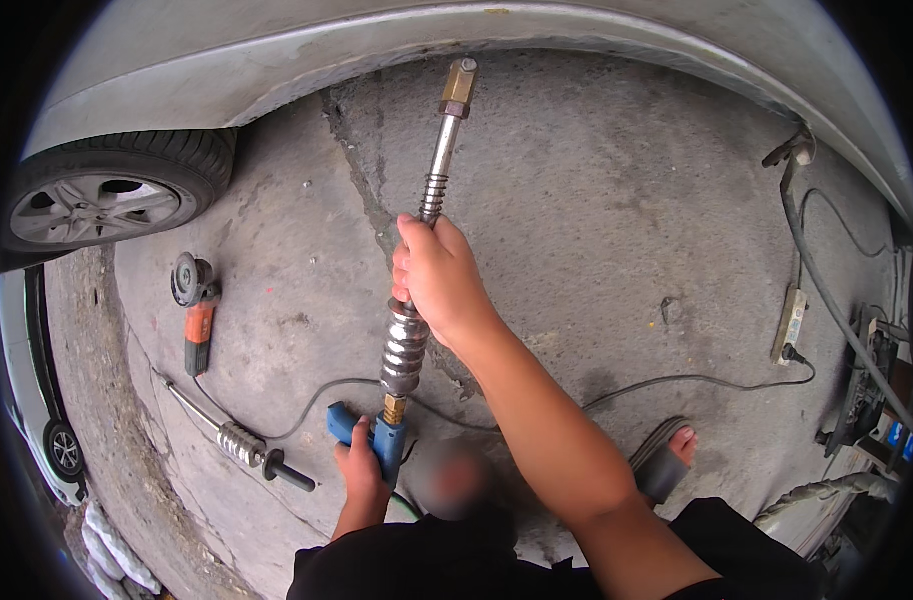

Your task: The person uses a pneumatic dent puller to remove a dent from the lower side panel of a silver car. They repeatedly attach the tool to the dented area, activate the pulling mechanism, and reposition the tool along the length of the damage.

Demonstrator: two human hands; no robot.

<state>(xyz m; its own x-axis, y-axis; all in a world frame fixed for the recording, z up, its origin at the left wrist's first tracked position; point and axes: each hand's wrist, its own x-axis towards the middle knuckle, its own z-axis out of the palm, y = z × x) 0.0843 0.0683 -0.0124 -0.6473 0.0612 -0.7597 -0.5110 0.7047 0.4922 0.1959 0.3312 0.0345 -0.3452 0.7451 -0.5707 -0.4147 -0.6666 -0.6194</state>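
Note:
A long slide hammer with a blue pistol-shaped handle (pixel 387 448) points away from me toward the car's lower edge. Wrapped around the blue handle, my left hand (pixel 361 466) is closed. Further up, my right hand (pixel 439 272) grips the slide hammer's rod just above its ribbed metal weight (pixel 405 345). Beyond that hand the rod carries a coil spring (pixel 434 195) and ends in a brass-coloured hex tip (pixel 459 88). The tip appears just short of the silver sill in this view; whether it touches anything I cannot tell.
An orange angle grinder (pixel 199 318) and a second slide hammer (pixel 241 445) lie on the concrete at left, by a car wheel (pixel 107 205). A black cable (pixel 667 382) crosses the floor to a power strip (pixel 791 325). The silver car body (pixel 517 30) spans the far side.

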